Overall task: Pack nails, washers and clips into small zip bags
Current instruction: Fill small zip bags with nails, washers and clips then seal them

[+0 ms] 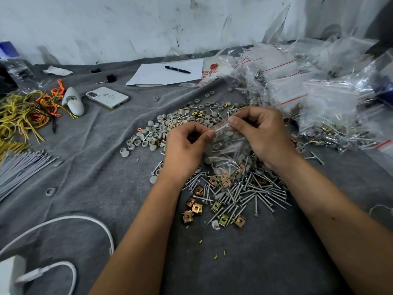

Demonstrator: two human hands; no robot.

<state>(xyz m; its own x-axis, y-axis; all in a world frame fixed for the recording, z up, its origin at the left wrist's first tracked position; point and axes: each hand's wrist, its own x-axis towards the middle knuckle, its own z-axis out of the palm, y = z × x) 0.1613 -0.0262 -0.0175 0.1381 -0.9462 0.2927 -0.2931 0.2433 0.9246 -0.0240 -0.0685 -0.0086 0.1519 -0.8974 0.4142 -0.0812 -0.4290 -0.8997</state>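
A small clear zip bag (228,154) with a red strip at its mouth hangs above the grey cloth, holding grey washers, nails and brass-coloured clips. My left hand (186,145) pinches the left end of its zip strip. My right hand (263,133) pinches the strip's right end between thumb and fingers. Under the bag lies a heap of loose nails (253,194). Brass-coloured clips (195,208) are scattered at the heap's near left. Grey washers (155,133) spread out beyond my left hand.
A pile of filled zip bags (314,92) covers the right rear. A phone (107,97), paper with a pen (177,69), yellow and orange cords (25,111), grey ties (19,169) and a white cable (70,222) lie to the left.
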